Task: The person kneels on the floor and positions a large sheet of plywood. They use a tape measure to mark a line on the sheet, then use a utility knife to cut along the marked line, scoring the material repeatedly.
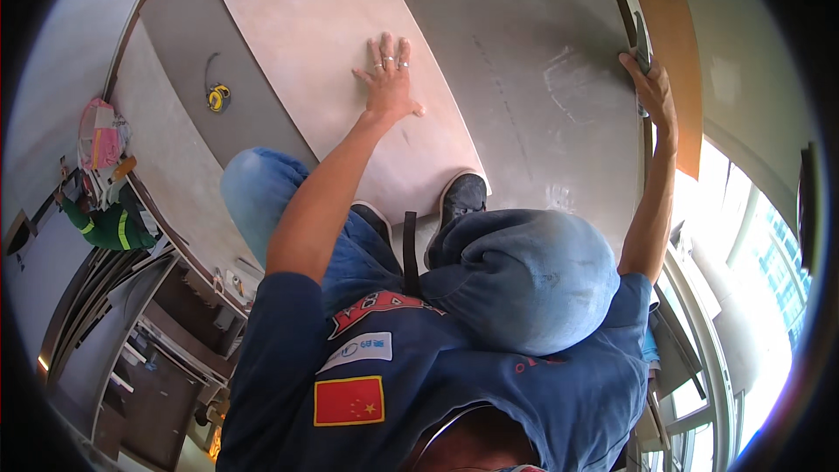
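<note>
My left hand (pixel 389 92) lies flat on a pale wooden board (pixel 297 26), fingers spread, with rings on some of them. The board rests on a wide grey surface (pixel 542 87) and runs down to my shoes. At the right edge of that surface, my right hand (pixel 654 92) is closed round a slim grey tool (pixel 643 42) with a curved upper end. Its kind I cannot make out, and the fingers hide part of it. I am crouching on the surface, knees bent.
A yellow tape measure (pixel 218 98) lies on the grey strip left of the board. Beyond the left edge are a pink bag (pixel 102 133), a person in green (pixel 118 225) and stacked panels (pixel 92 301). An orange-brown panel (pixel 682 61) stands at the right, near bright windows.
</note>
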`<state>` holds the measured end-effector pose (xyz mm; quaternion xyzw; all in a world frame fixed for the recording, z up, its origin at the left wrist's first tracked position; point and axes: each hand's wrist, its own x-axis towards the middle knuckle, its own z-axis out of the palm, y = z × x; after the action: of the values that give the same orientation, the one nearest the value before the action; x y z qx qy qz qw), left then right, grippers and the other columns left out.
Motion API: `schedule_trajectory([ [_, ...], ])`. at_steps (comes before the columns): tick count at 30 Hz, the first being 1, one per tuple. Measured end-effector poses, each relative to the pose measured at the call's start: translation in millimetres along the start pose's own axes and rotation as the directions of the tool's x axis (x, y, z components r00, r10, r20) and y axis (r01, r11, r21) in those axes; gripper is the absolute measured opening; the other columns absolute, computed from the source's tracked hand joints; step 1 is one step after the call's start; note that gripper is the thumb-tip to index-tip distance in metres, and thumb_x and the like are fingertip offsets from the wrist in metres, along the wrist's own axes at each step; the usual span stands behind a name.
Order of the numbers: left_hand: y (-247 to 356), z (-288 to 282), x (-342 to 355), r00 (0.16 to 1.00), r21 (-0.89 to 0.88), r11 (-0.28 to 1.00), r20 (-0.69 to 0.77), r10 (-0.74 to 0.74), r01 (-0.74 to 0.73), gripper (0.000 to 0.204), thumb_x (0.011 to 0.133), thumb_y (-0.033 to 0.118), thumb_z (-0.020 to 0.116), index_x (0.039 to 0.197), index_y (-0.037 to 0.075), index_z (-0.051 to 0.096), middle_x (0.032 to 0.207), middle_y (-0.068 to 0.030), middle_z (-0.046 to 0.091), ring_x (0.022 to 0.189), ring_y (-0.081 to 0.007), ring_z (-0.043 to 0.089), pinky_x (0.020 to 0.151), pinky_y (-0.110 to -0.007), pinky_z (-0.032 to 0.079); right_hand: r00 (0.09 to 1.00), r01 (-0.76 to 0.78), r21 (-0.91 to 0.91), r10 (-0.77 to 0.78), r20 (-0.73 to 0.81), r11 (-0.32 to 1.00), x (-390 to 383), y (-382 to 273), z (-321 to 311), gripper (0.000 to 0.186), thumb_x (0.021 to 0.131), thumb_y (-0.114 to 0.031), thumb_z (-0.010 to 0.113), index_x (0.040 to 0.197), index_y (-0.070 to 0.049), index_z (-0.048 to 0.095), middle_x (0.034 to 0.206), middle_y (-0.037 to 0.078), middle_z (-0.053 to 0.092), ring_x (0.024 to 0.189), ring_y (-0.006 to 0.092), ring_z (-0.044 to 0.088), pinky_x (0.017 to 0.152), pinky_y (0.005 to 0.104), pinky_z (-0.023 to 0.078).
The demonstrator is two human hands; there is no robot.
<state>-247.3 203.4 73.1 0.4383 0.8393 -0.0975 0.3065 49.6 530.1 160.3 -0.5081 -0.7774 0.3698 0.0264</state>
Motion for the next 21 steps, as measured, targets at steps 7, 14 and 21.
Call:
schedule_trajectory([
  [7,-1.2,5.1,2.2,1.000,0.017,1.000,-0.009,-0.001,0.001,0.139,0.054,0.045,0.092,0.157,0.012,0.005,0.163,-0.0199,-0.003,0.149,-0.0444,-0.005,0.103,-0.080,0.022,0.997,0.068,-0.005,-0.068,-0.036,0.998,-24.6,-27.8,-7.5,0.031,0.092,-0.035,0.068,0.094,-0.005,0.065,0.063,-0.005,0.036,0.057,0.0070,0.035,0.053,0.0276,0.031],
  [14,-3.4,9.1,2.0,1.000,-0.003,1.000,-0.019,0.020,-0.020,0.142,0.052,0.042,0.093,0.157,0.011,0.004,0.162,-0.0211,-0.003,0.148,-0.0477,-0.005,0.101,-0.080,0.023,0.998,0.012,0.044,-0.009,-0.060,0.999,-17.4,1.0,-3.4,0.033,0.092,-0.037,0.068,0.099,-0.004,0.067,0.063,-0.007,0.037,0.057,0.0057,0.036,0.053,0.0261,0.030],
  [21,0.2,-0.1,-0.6,1.000,-0.035,0.999,-0.019,0.022,-0.023,0.136,0.054,0.038,0.093,0.157,0.010,0.008,0.162,-0.0208,-0.001,0.148,-0.0461,-0.004,0.103,-0.080,0.023,0.997,0.075,-0.097,-0.079,-0.028,0.992,55.7,86.9,46.4,0.042,0.092,-0.041,0.065,0.113,-0.004,0.068,0.098,0.016,0.071,0.094,0.0289,0.067,0.086,0.0372,0.049],
])
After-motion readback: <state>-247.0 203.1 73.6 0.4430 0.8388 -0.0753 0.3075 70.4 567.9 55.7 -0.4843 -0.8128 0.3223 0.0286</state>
